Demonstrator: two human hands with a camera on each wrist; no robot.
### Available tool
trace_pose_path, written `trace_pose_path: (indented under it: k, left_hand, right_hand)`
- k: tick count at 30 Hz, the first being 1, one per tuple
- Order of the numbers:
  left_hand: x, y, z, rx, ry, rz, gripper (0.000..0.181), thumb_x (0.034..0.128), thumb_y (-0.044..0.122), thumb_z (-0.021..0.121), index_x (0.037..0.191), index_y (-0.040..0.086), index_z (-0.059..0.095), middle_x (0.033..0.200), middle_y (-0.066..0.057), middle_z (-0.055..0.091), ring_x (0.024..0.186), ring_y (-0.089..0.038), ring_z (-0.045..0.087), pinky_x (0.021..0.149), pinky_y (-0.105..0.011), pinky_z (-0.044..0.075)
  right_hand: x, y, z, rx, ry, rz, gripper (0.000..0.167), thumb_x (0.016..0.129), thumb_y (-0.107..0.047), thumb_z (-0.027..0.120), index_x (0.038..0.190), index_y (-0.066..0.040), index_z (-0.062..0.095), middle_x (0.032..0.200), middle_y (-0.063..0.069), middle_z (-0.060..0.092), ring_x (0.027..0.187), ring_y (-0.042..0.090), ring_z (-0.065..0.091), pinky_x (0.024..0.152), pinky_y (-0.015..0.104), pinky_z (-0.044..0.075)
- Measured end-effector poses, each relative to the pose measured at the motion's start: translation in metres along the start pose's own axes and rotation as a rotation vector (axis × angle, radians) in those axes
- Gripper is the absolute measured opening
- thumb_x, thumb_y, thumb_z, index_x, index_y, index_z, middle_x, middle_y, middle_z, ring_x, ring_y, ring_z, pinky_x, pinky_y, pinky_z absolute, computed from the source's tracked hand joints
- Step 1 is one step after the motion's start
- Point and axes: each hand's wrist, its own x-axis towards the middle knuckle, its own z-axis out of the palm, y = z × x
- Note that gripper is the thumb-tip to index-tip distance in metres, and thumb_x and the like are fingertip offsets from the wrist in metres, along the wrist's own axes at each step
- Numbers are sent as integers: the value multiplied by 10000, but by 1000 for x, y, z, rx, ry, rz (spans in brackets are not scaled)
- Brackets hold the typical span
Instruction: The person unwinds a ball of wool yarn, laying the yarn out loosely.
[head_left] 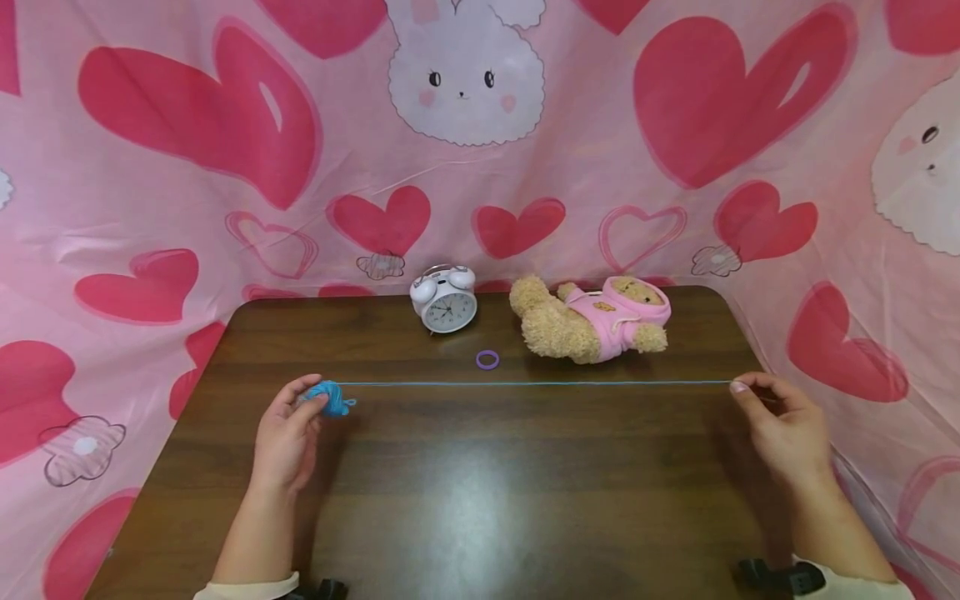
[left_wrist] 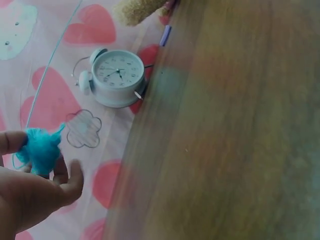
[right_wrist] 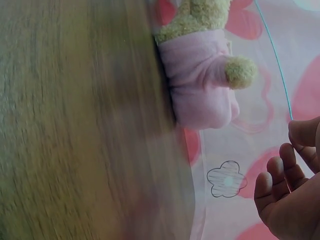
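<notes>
A small bundle of blue yarn (head_left: 327,399) is pinched between the thumb and fingers of my left hand (head_left: 287,442). From it a single blue strand (head_left: 525,383) runs straight and level across to my right hand (head_left: 787,433), whose thumb and index finger pinch its end. In the left wrist view the bundle (left_wrist: 42,150) sits in the fingertips of the left hand (left_wrist: 37,195), with a short loop sticking out. The right wrist view has the strand (right_wrist: 280,75) reaching the pinch of the right hand (right_wrist: 292,185), its other fingers loosely bent.
On the brown table (head_left: 480,500), a white alarm clock (head_left: 448,310) stands at the back. Right of it a teddy bear in a pink hoodie (head_left: 600,321) lies on its back. A purple ring (head_left: 487,360) lies between them, just behind the strand. Pink heart-patterned cloth (head_left: 525,175) surrounds the table.
</notes>
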Motion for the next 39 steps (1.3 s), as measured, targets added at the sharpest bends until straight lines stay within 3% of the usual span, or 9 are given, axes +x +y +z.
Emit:
trace_pose_path:
  k: [6,8,13,20,25,32,39]
  left_hand:
    - [0,-2,-13,-75,-68,-13,192,1050,23,571,1225,103,576,1014,-23,647,860,-167,695,856,-345,603]
    - [1,-2,-16,-83,-59,-4,199,1049,29,579,1238,83,558,1015,-22,648,852,-155,687,819,-302,600]
    - [2,0,-22,-78,23,0,201,1038,22,598,1225,76,552,987,-11,687,830,-149,685,703,-242,549]
    - [4,6,-28,-105,151,-53,290,1005,37,658,1254,130,541,1094,-9,654,897,-145,691,760,-277,577]
    - [8,10,-36,-123,225,-56,349,982,10,681,1275,105,517,1137,-28,625,940,-151,683,760,-284,600]
    - [10,19,-50,-159,280,-49,302,988,27,678,1246,118,551,1090,-16,638,850,-136,665,689,-246,551]
    - [12,28,-68,-274,332,-24,285,979,-20,665,1220,92,563,1056,-39,651,805,-165,670,647,-259,546]
  right_hand:
    - [4,2,-4,33,30,17,66,913,-23,752,972,-51,763,797,-230,676,765,-21,598,663,91,433]
    - [5,3,-5,39,38,21,66,912,-26,756,970,-56,767,801,-226,679,765,-16,599,650,94,434]
    - [9,7,-8,45,50,22,64,915,-17,748,967,-49,767,811,-233,686,772,-26,612,646,87,440]
    - [14,14,-15,20,59,41,62,917,-38,748,969,-57,777,809,-254,683,772,-37,609,638,82,438]
    - [18,18,-22,2,64,91,77,920,-67,755,933,-139,780,785,-276,670,761,-63,597,627,76,428]
    - [24,26,-32,-45,28,116,101,940,-133,747,907,-228,756,762,-294,641,751,-52,555,612,93,409]
    - [26,35,-38,-94,-7,101,141,955,-163,731,883,-284,726,738,-299,613,709,-38,515,576,114,391]
